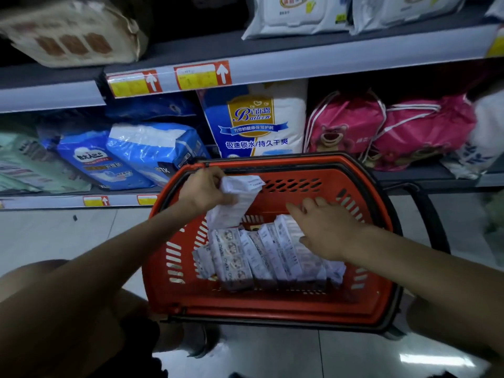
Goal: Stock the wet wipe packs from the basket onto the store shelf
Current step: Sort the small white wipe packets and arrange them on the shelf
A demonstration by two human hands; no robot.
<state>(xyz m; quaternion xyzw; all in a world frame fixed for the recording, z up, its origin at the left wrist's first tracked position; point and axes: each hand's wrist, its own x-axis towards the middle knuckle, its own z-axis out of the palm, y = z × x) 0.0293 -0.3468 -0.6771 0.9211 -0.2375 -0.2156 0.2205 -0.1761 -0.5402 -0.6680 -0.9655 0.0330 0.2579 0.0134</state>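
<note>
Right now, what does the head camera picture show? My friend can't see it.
A person's left hand holds a few wet wipe packs above a red basket, while the open right hand reaches over more packs inside. A store shelf of big bags stands behind.

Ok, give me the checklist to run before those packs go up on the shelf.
1. Left hand grips the held packs firmly: ok, fingers curled round the stack.
2. Held packs clear of the basket: not ok, their lower end still hangs inside it.
3. Right hand free to help: ok, open over the basket packs and holding nothing.
4. Room on the shelf: cannot tell.
5. More packs left to stock: ok, a row stands in the basket.
</note>
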